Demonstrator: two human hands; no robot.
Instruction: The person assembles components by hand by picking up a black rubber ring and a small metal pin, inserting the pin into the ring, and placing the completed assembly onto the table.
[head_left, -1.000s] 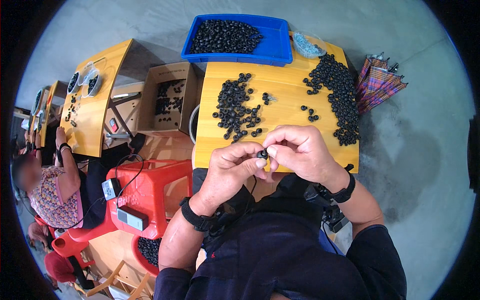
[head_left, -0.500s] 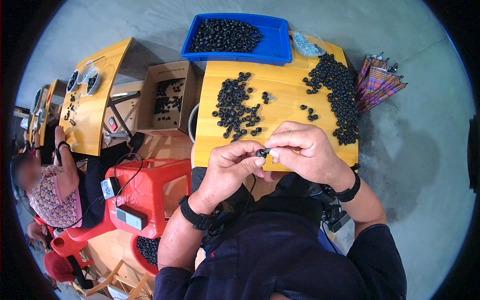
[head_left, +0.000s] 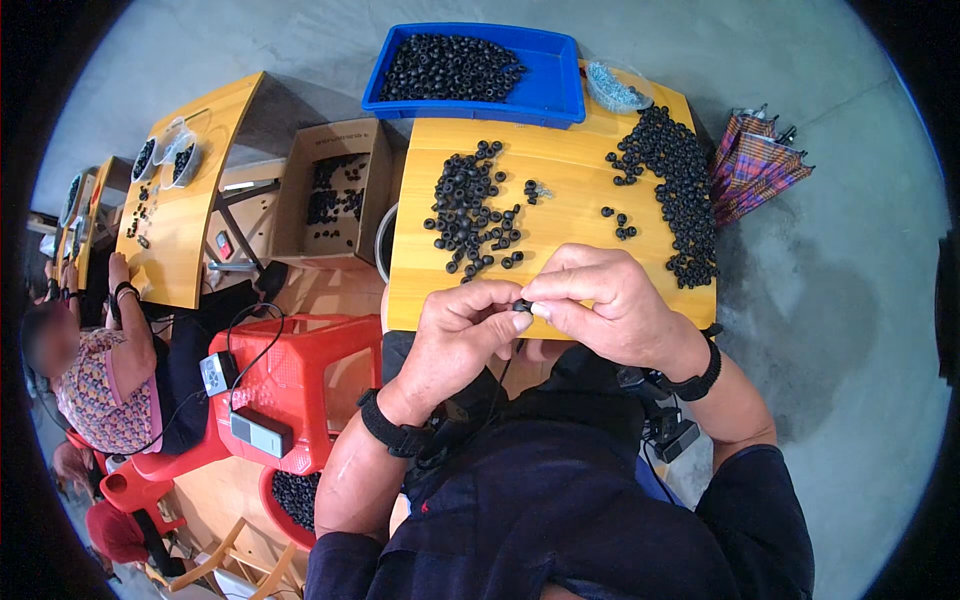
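Observation:
Just above the near edge of the yellow table, a small black round part (head_left: 521,306) sits between my two hands. The thumb and forefinger of my left hand (head_left: 462,328) grip it from the left. My right hand (head_left: 603,300) is closed in a pinch against its right side, and those fingertips hide what lies between them. Beyond my left hand spreads a loose pile of black round parts (head_left: 463,207). A few more black parts (head_left: 620,226) lie past my right hand, beside a larger pile (head_left: 680,190) along the table's right edge.
A blue tray (head_left: 552,85) of black parts and a clear bowl (head_left: 615,90) of small shiny pieces stand at the far edge. Left are a cardboard box (head_left: 290,215), a red stool (head_left: 300,370) with devices, and a seated person (head_left: 110,380). A plaid umbrella (head_left: 757,165) lies right.
My right fingertips have come in against the part, covering the small black piece that showed between them before. My left hand has barely moved.

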